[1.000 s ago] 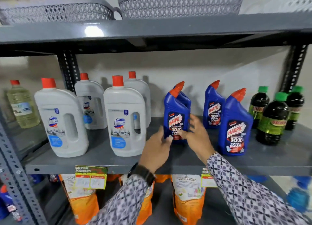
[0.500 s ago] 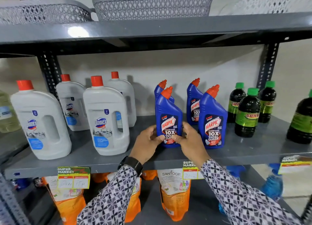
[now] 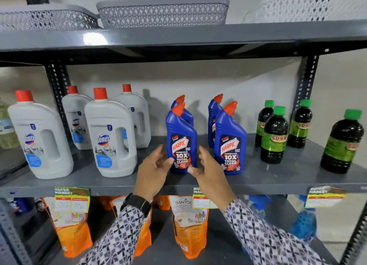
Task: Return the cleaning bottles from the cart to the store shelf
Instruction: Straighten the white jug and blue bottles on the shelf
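A blue Harpic bottle (image 3: pixel 181 143) with an orange-red cap stands upright near the front edge of the grey store shelf (image 3: pixel 278 177), label facing out. The left hand (image 3: pixel 153 173) sits just left of the bottle's base with its fingers (image 3: pixel 169 161) spread loosely, the tips at or just off the label; the right hand (image 3: pixel 210 173) is just right of the base, also spread, its thumb near the lower right corner of the bottle. Neither hand is closed around it. A second Harpic bottle (image 3: pixel 230 143) stands just to the right, with 2 more behind. To the left are 4 white Domex bottles (image 3: pixel 109 137); to the right, dark bottles with green caps (image 3: pixel 274 137).
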Tool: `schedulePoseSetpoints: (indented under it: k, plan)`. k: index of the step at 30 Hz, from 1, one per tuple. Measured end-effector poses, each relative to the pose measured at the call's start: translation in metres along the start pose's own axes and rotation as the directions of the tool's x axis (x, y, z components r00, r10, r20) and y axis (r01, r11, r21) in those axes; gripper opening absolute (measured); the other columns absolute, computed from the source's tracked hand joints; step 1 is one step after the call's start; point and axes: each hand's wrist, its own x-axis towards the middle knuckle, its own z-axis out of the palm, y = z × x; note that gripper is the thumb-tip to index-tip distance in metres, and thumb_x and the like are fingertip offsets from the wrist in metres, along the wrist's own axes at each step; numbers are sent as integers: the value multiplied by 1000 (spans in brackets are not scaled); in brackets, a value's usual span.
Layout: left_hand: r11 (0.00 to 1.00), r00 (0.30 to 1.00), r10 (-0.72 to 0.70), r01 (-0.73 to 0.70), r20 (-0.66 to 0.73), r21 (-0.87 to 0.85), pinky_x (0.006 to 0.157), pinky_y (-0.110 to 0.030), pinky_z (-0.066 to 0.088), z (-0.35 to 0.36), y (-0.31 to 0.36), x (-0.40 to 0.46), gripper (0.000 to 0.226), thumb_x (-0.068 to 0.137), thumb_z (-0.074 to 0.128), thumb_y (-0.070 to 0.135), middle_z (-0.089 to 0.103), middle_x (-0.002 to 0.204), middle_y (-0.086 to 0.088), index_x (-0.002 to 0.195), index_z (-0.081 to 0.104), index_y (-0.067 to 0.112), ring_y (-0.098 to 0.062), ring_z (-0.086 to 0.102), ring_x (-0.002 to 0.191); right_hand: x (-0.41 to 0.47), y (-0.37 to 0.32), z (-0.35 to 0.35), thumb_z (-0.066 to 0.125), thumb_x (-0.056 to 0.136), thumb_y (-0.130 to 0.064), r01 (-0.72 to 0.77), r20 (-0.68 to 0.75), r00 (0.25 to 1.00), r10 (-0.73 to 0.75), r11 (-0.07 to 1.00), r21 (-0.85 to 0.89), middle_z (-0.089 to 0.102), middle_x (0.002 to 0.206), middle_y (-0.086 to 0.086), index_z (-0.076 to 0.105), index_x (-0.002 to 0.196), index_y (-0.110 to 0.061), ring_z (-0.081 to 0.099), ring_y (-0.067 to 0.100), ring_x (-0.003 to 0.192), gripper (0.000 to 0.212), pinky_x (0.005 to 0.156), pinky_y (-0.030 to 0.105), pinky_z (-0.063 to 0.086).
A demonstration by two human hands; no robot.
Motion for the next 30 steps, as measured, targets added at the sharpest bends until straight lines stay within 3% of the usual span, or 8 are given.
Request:
schedulePoseSetpoints:
  k: [4,8,11,14,18,24,27,30]
  plan:
    - [995,924,32,-65,-382,-75,94,-37,58,28,23,-45,28,96,65,13,75,107,6,121,69,27,-3,69,94,-37,19,-55,67,98,-11,78,-50,996,-79,996,-33,63,138,-10,46,153,-30,63,-3,121,61,104,20,51]
    - [980,984,93,-117,-153,-159,87,-42,63,102,63,-72,25,96,66,11,81,93,4,107,77,31,-14,77,86,-37,55,-136,66,93,2,160,-341,928,-152,987,-7,76,111,-1,65,130,-21,76,11,92,44,89,40,61]
    - [982,982,165,-154,96,-112,102,-34,57,174,92,-71,33,97,63,18,78,116,10,128,71,24,0,73,101,-12,81,-196,71,89,6,129,-457,880,-127,991,-26,71,117,9,62,133,-11,73,26,102,48,93,39,58]
    - [993,965,112,-118,239,10,108,-19,42,236,117,-60,58,103,54,22,59,146,2,158,36,19,2,57,122,19,98,-243,78,86,1,17,-320,947,-24,1000,-26,59,141,8,43,151,-9,57,25,132,75,107,32,44]
    - [997,965,-77,74,250,19,123,-28,26,285,137,-33,76,107,44,27,21,171,-3,164,-6,22,-20,27,156,55,115,-262,83,78,0,-59,-25,998,59,998,8,58,135,-9,40,146,-29,57,12,128,85,114,39,44]
    - [995,959,-21,48,283,-89,117,-33,42,298,125,7,43,104,51,12,61,139,-3,147,46,19,-15,58,125,66,131,-266,83,75,5,-64,21,998,62,995,73,73,126,7,56,136,-17,70,21,117,70,107,49,54]
    - [995,954,28,3,299,-102,105,-15,48,297,128,-1,41,101,59,12,65,133,-2,140,51,17,-3,62,113,53,138,-278,82,74,-5,-16,33,999,14,997,75,73,126,1,57,133,-29,69,17,118,68,110,48,52]
    - [995,944,45,-15,327,-94,115,-31,44,296,126,-11,54,97,67,21,65,140,-4,147,48,18,-12,60,130,34,145,-286,82,76,-8,43,-11,999,-43,998,37,74,123,-8,55,128,-41,70,11,117,67,109,44,52]
